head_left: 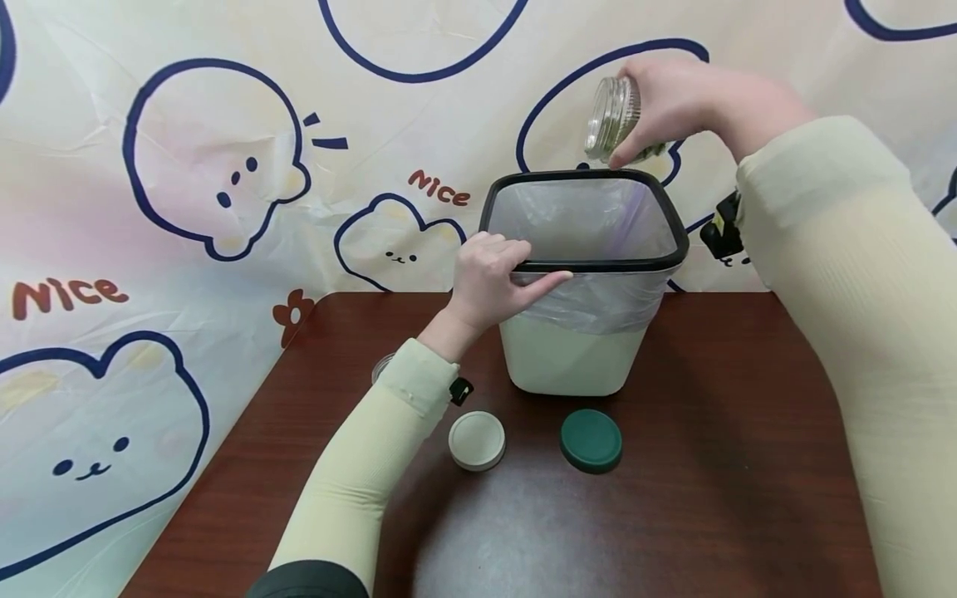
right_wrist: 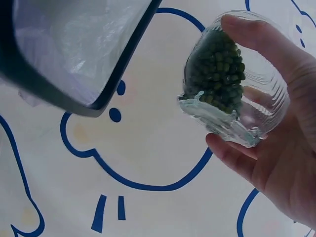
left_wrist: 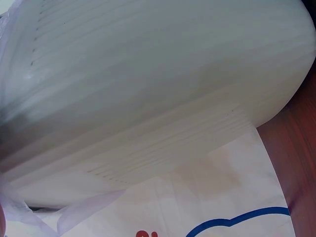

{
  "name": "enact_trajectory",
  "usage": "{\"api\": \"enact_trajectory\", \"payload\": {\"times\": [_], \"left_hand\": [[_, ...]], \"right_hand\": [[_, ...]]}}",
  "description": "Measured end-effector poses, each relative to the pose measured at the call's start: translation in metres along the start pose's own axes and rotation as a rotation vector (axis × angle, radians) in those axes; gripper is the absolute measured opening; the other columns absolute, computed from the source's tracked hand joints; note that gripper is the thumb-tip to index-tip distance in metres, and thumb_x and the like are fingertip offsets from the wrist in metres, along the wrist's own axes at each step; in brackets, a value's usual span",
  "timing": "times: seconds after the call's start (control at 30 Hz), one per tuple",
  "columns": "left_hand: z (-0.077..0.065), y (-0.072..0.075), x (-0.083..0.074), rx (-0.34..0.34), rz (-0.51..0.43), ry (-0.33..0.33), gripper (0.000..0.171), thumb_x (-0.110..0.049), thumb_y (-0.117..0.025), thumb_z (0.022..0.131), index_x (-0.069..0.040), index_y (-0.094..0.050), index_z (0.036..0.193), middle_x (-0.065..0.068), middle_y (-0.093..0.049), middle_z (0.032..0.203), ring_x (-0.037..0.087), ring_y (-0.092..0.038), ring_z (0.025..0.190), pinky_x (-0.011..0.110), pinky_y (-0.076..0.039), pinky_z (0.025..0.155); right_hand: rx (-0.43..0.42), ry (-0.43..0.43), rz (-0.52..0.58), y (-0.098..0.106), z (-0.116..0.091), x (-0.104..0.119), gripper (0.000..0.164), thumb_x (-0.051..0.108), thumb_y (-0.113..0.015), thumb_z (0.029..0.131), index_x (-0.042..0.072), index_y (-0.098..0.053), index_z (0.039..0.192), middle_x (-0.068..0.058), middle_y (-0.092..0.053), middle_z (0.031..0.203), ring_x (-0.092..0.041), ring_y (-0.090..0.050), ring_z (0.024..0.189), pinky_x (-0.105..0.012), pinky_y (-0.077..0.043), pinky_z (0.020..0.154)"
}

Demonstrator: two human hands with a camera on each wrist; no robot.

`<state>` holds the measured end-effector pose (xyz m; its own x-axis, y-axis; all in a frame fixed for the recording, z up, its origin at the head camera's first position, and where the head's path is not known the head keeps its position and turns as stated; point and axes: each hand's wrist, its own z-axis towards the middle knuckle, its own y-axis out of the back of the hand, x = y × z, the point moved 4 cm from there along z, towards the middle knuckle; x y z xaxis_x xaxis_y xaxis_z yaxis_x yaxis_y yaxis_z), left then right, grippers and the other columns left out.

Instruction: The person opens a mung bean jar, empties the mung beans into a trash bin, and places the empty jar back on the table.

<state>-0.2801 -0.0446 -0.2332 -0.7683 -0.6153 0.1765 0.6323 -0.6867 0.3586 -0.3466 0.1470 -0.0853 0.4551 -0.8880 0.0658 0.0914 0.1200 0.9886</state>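
My right hand holds a clear glass jar tipped on its side, just above the far right rim of a trash bin. In the right wrist view, green mung beans lie against one side inside the jar, which thumb and fingers grip around its body. My left hand grips the bin's black rim at the near left corner, thumb stretched along the front. A thin plastic liner hangs over the bin's edge. The bin's pale wall fills most of the left wrist view.
On the brown table lie a white lid and a green lid, in front of the bin. A clear round thing is partly hidden behind the left forearm. A cartoon-printed sheet hangs behind the table.
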Motion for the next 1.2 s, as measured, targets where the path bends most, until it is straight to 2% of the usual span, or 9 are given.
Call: {"api": "enact_trajectory", "payload": {"times": [0.2, 0.43, 0.63, 0.7, 0.8, 1.0, 1.2], "left_hand": [[-0.001, -0.002, 0.001, 0.0, 0.0, -0.003, 0.056, -0.053, -0.068, 0.07, -0.012, -0.035, 0.051, -0.003, -0.031, 0.045, 0.012, -0.027, 0.042, 0.027, -0.024, 0.045], [0.0, -0.001, 0.001, -0.003, 0.006, -0.001, 0.056, -0.054, -0.068, 0.069, -0.012, -0.035, 0.05, -0.003, -0.031, 0.045, 0.012, -0.027, 0.042, 0.027, -0.024, 0.044], [0.0, 0.0, 0.001, -0.007, 0.008, 0.002, 0.057, -0.053, -0.069, 0.069, -0.012, -0.035, 0.05, -0.003, -0.03, 0.044, 0.012, -0.027, 0.042, 0.028, -0.024, 0.044], [0.0, 0.0, 0.0, -0.007, 0.009, 0.001, 0.057, -0.053, -0.069, 0.069, -0.012, -0.035, 0.05, -0.003, -0.03, 0.044, 0.012, -0.026, 0.042, 0.028, -0.024, 0.044], [0.0, 0.0, 0.0, -0.007, 0.009, -0.001, 0.057, -0.053, -0.069, 0.069, -0.012, -0.035, 0.05, -0.003, -0.03, 0.045, 0.012, -0.026, 0.041, 0.028, -0.024, 0.044], [0.0, 0.0, 0.001, -0.008, 0.011, 0.004, 0.057, -0.054, -0.068, 0.069, -0.012, -0.035, 0.05, -0.003, -0.031, 0.045, 0.012, -0.027, 0.042, 0.028, -0.025, 0.044], [0.0, -0.001, 0.001, -0.011, 0.011, 0.001, 0.057, -0.054, -0.067, 0.07, -0.012, -0.034, 0.05, -0.003, -0.03, 0.045, 0.013, -0.026, 0.041, 0.028, -0.024, 0.044]], "right_hand": [[0.08, -0.023, -0.012, -0.003, 0.0, 0.003, 0.097, 0.039, -0.076, 0.065, -0.011, -0.025, 0.13, -0.027, -0.043, 0.113, -0.038, -0.044, 0.098, -0.05, -0.04, 0.079], [-0.02, 0.003, -0.031, 0.002, 0.0, 0.004, 0.096, 0.039, -0.076, 0.065, -0.01, -0.027, 0.13, -0.028, -0.043, 0.114, -0.04, -0.043, 0.099, -0.053, -0.039, 0.083], [0.086, -0.023, 0.019, -0.006, 0.0, 0.004, 0.093, 0.034, -0.076, 0.067, -0.01, -0.025, 0.13, -0.028, -0.042, 0.114, -0.039, -0.044, 0.098, -0.051, -0.041, 0.081], [0.096, -0.032, 0.033, -0.007, 0.0, 0.003, 0.092, 0.033, -0.075, 0.067, -0.01, -0.024, 0.13, -0.028, -0.042, 0.115, -0.039, -0.044, 0.098, -0.051, -0.04, 0.081], [0.071, -0.025, 0.032, -0.007, 0.0, 0.0, 0.092, 0.033, -0.076, 0.067, -0.011, -0.024, 0.129, -0.028, -0.042, 0.114, -0.04, -0.044, 0.098, -0.052, -0.04, 0.082], [-0.03, 0.014, 0.028, -0.005, 0.001, -0.001, 0.095, 0.034, -0.076, 0.066, -0.011, -0.024, 0.131, -0.03, -0.042, 0.115, -0.041, -0.043, 0.101, -0.054, -0.038, 0.085], [0.064, -0.012, 0.038, -0.009, -0.001, -0.003, 0.091, 0.031, -0.077, 0.066, -0.013, -0.026, 0.128, -0.029, -0.042, 0.114, -0.04, -0.044, 0.098, -0.052, -0.04, 0.082]]}}
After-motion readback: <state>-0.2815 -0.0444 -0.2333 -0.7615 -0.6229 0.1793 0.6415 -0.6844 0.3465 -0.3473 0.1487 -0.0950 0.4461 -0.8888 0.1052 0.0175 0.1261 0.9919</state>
